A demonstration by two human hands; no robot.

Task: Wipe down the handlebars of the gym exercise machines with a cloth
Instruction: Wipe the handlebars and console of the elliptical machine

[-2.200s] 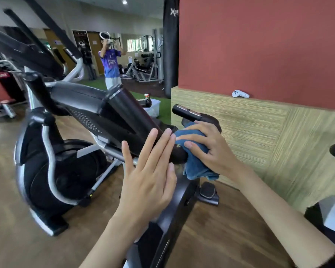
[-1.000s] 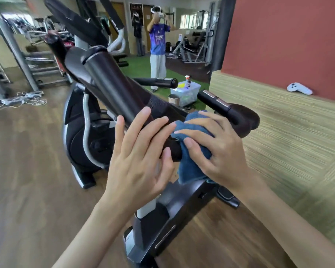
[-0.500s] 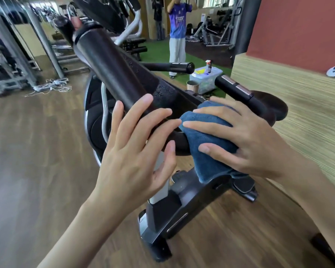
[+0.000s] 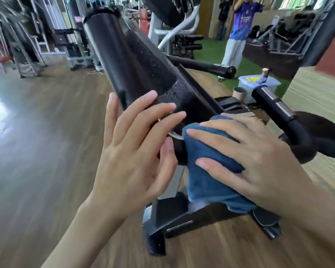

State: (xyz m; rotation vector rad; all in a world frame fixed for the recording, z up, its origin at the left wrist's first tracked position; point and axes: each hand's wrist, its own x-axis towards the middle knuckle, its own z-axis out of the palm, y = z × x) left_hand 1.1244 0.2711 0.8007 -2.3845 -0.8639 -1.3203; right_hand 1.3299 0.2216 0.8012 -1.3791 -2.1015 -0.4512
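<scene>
A blue cloth (image 4: 207, 171) is draped over the near end of the exercise bike's black handlebar (image 4: 132, 60), which slants up to the left and is beaded with droplets. My right hand (image 4: 246, 161) lies on the cloth with its fingers spread and wrapped over it, pressing it against the bar. My left hand (image 4: 135, 149) rests flat on the bar just left of the cloth, fingers straight. A second black grip (image 4: 275, 107) with silver sensor plates sticks out at the right, and a third grip (image 4: 207, 67) points right behind it.
The bike's base (image 4: 174, 219) stands on the wood floor below my hands. A clear plastic box (image 4: 257, 84) with a small bottle sits behind the bike on green turf. A person in a blue shirt (image 4: 240, 26) stands further back. Other machines fill the left background.
The view has swung closer and to the left around the bike. My right hand has slid the cloth a little along the bar end. My left hand has stayed flat on the bar.
</scene>
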